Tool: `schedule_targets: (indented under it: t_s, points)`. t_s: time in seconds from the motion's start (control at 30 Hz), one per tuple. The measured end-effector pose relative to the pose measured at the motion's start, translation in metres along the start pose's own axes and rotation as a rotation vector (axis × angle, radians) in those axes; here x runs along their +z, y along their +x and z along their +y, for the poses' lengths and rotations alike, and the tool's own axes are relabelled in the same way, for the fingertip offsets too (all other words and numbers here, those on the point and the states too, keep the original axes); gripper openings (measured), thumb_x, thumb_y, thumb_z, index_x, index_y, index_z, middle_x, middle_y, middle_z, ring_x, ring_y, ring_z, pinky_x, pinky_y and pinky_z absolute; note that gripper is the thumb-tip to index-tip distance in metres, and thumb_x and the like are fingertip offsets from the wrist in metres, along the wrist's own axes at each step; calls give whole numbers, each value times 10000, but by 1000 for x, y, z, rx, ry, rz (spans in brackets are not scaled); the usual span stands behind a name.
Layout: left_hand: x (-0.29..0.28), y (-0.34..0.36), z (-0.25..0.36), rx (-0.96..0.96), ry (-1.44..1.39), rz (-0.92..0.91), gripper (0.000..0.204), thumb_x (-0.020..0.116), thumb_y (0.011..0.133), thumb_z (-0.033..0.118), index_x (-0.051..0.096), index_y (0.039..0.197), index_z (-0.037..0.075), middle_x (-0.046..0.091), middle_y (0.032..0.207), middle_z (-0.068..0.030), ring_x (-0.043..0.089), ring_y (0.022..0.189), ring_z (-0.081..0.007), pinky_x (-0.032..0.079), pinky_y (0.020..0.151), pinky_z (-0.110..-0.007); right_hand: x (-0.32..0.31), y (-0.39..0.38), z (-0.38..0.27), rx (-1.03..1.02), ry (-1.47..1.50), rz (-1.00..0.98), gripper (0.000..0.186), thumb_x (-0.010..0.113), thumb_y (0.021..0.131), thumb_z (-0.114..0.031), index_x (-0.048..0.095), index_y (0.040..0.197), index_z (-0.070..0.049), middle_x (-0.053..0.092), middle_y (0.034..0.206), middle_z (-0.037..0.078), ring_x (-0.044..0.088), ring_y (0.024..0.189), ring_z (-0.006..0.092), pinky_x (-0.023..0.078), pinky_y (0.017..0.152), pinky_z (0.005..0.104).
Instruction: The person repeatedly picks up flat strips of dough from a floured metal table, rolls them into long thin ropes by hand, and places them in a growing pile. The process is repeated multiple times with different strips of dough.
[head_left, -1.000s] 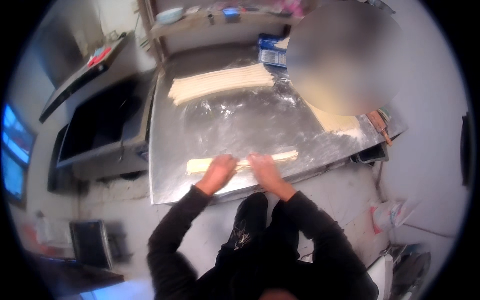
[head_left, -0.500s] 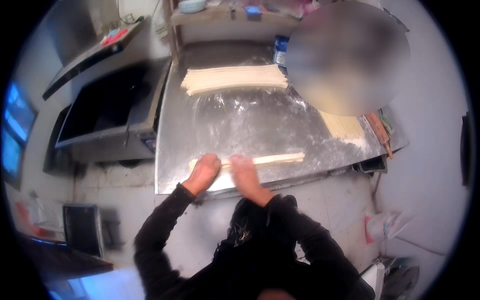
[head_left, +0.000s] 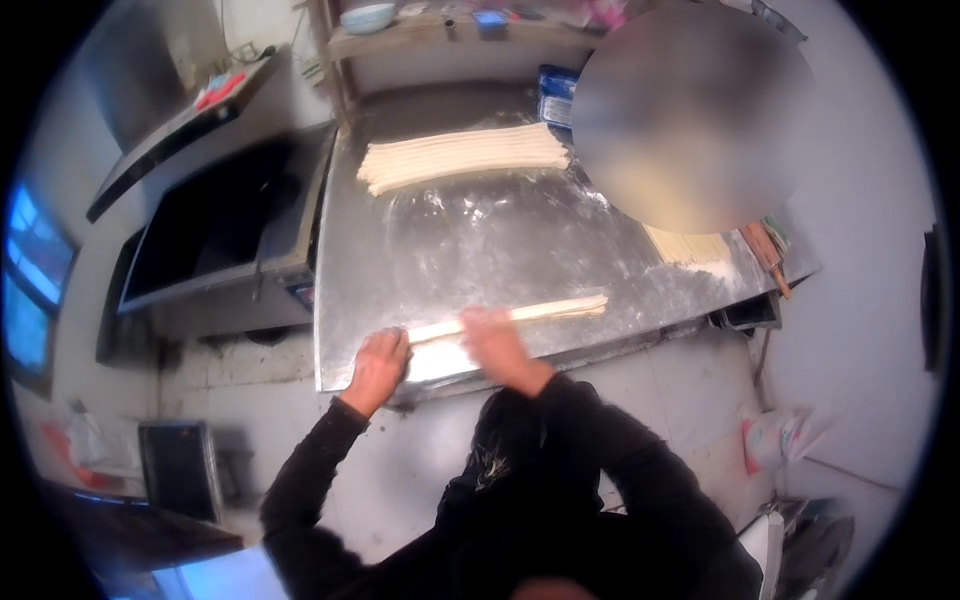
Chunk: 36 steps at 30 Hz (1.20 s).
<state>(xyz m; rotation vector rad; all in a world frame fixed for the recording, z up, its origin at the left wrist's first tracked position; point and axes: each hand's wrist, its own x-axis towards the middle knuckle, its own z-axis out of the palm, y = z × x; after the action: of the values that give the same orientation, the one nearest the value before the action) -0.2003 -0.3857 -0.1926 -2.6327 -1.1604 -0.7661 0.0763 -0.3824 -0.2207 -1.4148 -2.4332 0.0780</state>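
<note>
My left grip (head_left: pixel 378 368) is closed on the left end of the dough strip (head_left: pixel 560 308), near the surface's (head_left: pixel 470 255) front edge; my right grip (head_left: pixel 497 345), blurred at mid-strip, I cannot tell. Beyond: ridged dough row (head_left: pixel 465 155); blue package (head_left: pixel 556 90), label illegible.

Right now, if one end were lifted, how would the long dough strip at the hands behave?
The dough strip would probably sag, being long and thin. White powder on the table suggests it might slide rather than stick.
</note>
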Motion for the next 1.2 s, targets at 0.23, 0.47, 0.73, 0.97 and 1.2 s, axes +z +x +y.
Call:
schedule_targets:
  t_s: [0.23,0.47,0.73,0.97,1.2]
  points:
    - [0,65,-7,-244,-193,-469,182,723,867,252,735,912,77,673,915,-164,673,877,-368,547,764,-455,-84,-63,147,176,-103,-76,369,697,886,-208,647,1185,1,668,1120,199,640,1058,385,442,987,515]
    - [12,81,12,-218,-19,-142,134,775,786,134,715,879,59,642,957,-153,654,884,-381,540,788,-469,-110,-55,158,13,-277,104,300,731,877,-229,701,1126,-64,707,1057,145,676,1010,320,457,951,487]
    - [26,62,-27,-258,-212,-303,298,845,752,161,773,1030,81,670,948,-130,656,943,-349,539,823,-440,-98,-65,201,186,-74,-25,289,762,852,-258,715,1074,-78,709,960,136,682,956,353,507,858,489]
    - [12,43,-32,-318,-288,-141,289,858,720,121,760,983,49,657,895,-139,656,910,-363,535,801,-448,-65,35,38,-9,306,-71,437,735,856,-178,650,1252,-12,713,1057,225,678,1025,413,528,938,511]
    - [14,33,-42,-370,-321,-188,257,791,817,136,750,1044,24,644,962,-179,615,950,-381,515,826,-467,15,92,-39,-186,262,26,431,619,900,-86,615,1318,17,718,1089,198,667,1079,361,526,952,465]
